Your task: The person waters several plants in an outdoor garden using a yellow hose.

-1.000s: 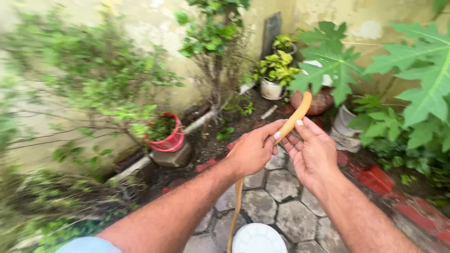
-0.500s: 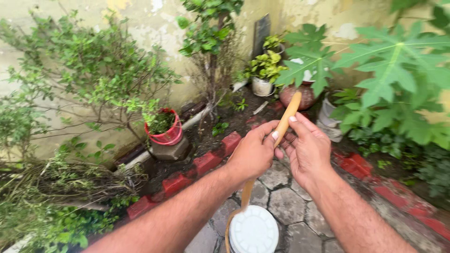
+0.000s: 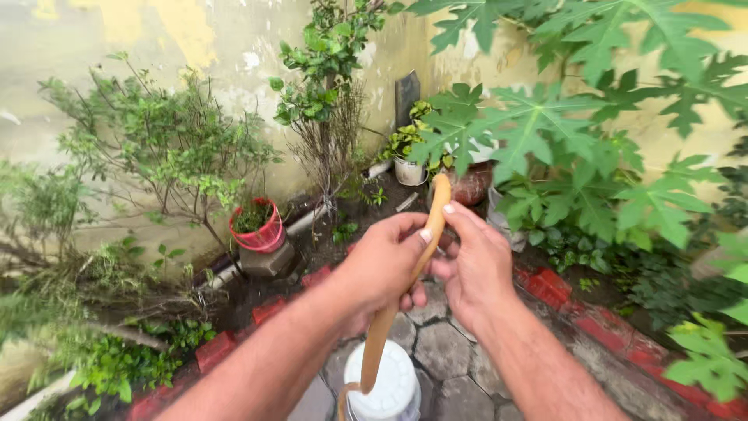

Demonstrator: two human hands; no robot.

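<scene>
- Both hands grip the yellow hose (image 3: 405,273) near its raised tip: left hand (image 3: 379,265) clenched round it, right hand (image 3: 473,265) pinching beside.
- Judged risk: the tip could swing or slip loose, wetting the stone paving (image 3: 444,351) or knocking the white bucket (image 3: 386,390) below.
- Walled garden corner: red pot (image 3: 257,230), papaya leaves (image 3: 545,132).

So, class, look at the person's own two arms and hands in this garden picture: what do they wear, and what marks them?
Both forearms are bare, with dark hair and no sleeve in view. The left hand and the right hand wear no gloves; no ring, watch or band shows. The fingernails are short and plain.
</scene>
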